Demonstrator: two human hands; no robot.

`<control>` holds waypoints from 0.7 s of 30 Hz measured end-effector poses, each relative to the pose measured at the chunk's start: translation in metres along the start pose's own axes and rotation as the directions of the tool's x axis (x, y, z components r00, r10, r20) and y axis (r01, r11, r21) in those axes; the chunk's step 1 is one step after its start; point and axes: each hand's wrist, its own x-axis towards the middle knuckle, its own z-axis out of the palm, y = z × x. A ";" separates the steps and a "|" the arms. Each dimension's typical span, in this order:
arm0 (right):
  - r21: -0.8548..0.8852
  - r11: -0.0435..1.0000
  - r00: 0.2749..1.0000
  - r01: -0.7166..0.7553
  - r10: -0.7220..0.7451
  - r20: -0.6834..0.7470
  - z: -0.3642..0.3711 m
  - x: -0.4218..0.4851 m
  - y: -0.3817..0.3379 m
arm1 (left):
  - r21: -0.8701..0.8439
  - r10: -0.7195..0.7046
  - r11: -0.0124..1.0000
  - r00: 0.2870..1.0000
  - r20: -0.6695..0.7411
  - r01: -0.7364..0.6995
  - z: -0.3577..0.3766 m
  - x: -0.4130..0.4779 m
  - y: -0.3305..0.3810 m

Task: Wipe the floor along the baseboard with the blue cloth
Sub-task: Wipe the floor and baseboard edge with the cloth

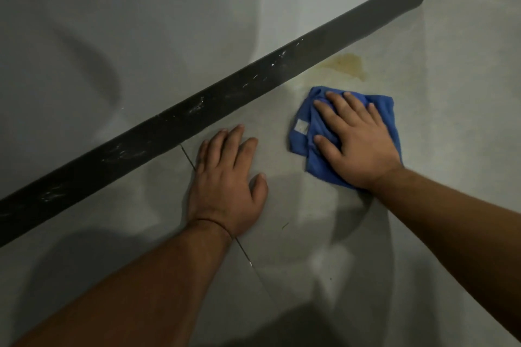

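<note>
A crumpled blue cloth (304,132) with a white label lies on the pale tiled floor (439,70), a short way out from the dark baseboard (180,124). My right hand (358,141) presses flat on the cloth with its fingers spread and straight, covering most of it. My left hand (228,180) rests palm down on the bare floor, fingers together, its fingertips close to the baseboard. The baseboard runs diagonally from lower left to upper right and shows white scuff marks.
A yellowish-brown stain (348,65) marks the floor just beyond the cloth, next to the baseboard. A thin grout line (248,258) crosses the floor under my left wrist. The grey wall (141,22) rises behind the baseboard.
</note>
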 end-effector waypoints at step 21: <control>0.060 0.959 0.955 -0.276 0.280 -0.092 -0.009 0.029 0.035 | -0.009 0.001 1.000 0.999 0.043 0.000 -0.003 0.001 -0.001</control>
